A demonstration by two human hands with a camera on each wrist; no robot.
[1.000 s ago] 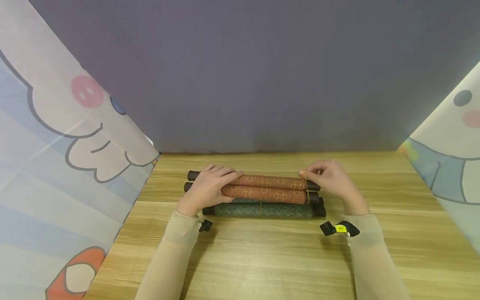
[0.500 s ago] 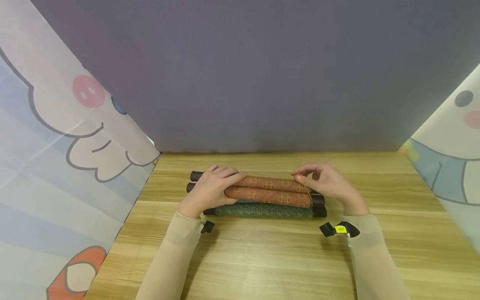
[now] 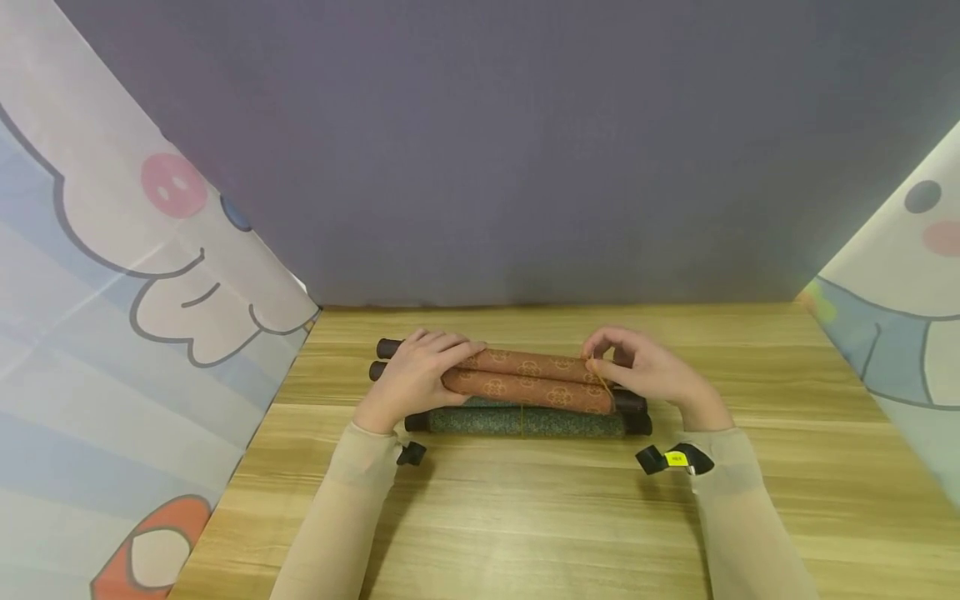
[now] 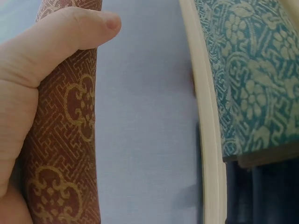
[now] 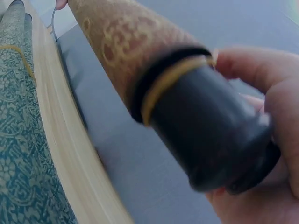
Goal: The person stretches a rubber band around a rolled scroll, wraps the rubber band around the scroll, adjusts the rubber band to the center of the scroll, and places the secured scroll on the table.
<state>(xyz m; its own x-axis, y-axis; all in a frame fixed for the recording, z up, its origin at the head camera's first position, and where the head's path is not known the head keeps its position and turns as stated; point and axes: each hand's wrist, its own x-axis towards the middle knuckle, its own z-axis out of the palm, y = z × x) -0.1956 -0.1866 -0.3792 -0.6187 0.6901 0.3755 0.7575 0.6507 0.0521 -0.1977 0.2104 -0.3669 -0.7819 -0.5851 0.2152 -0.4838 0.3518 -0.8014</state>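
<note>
A double-rolled scroll [image 3: 540, 390] in reddish-brown brocade with gold flowers and dark end knobs lies across the front of my body. My left hand [image 3: 420, 375] grips its left part, the thumb [image 4: 88, 28] over the near roll. At the other end my right hand [image 3: 648, 367] pinches a thin yellow elastic band [image 3: 603, 385] that runs slantwise over the rolls. The right wrist view has the band [image 5: 170, 84] lying where the brocade meets the black knob [image 5: 210, 126]. A teal-green brocade scroll [image 3: 480, 422] sits partly hidden beneath the brown one.
Another thin band [image 3: 522, 421] circles the green scroll at its middle. The wooden table [image 3: 510, 517] ends at a grey panel [image 3: 555, 167] behind. Cartoon-printed sheets [image 3: 90, 400] stand on both sides.
My right hand has moved left, drawing the band from the dark knobs onto the brocade of the brown scroll. The left hand keeps its grip almost in place.
</note>
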